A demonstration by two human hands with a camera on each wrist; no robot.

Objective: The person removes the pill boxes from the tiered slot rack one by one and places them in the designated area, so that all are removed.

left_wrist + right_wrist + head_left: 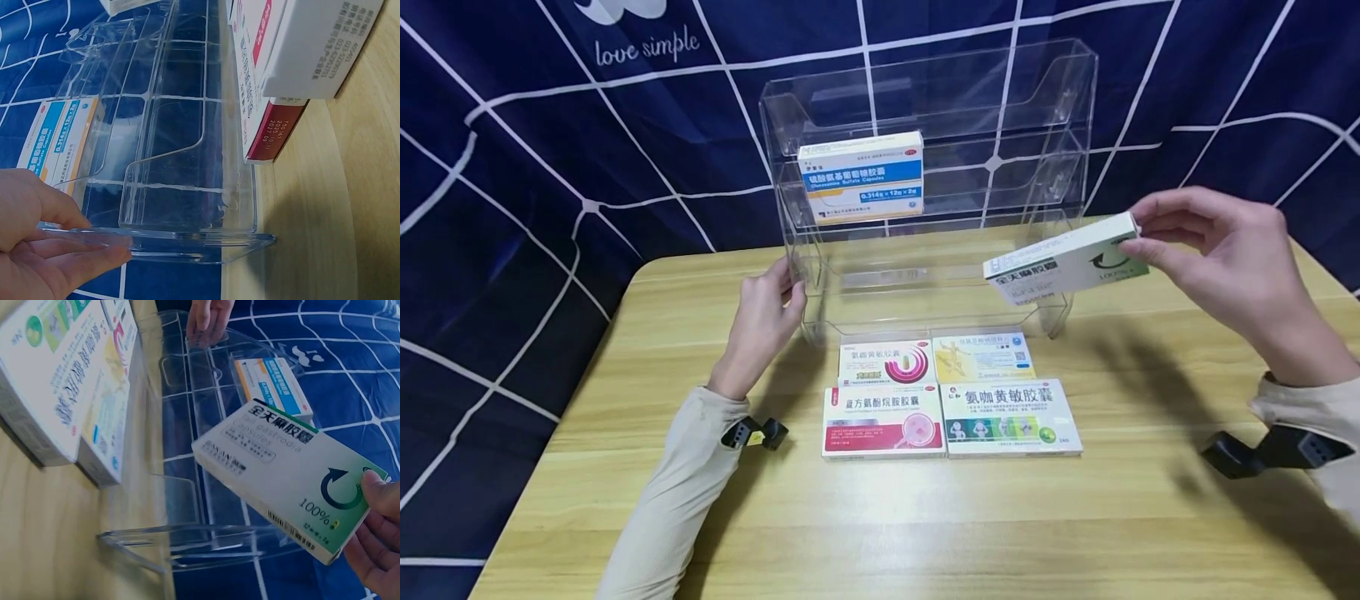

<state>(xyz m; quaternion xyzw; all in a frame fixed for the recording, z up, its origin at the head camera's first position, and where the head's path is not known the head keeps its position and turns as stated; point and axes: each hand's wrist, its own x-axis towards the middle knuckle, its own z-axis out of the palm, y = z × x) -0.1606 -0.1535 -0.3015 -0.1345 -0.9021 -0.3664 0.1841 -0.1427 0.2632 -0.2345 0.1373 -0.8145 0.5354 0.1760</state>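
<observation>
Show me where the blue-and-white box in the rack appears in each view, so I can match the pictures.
Head: blue-and-white box above centre, slightly left.
Left wrist: blue-and-white box near the left edge, partly behind the left hand.
Right wrist: blue-and-white box upper right of centre, just above the green-and-white box.
Shared landmark: the clear rack holding it.
</observation>
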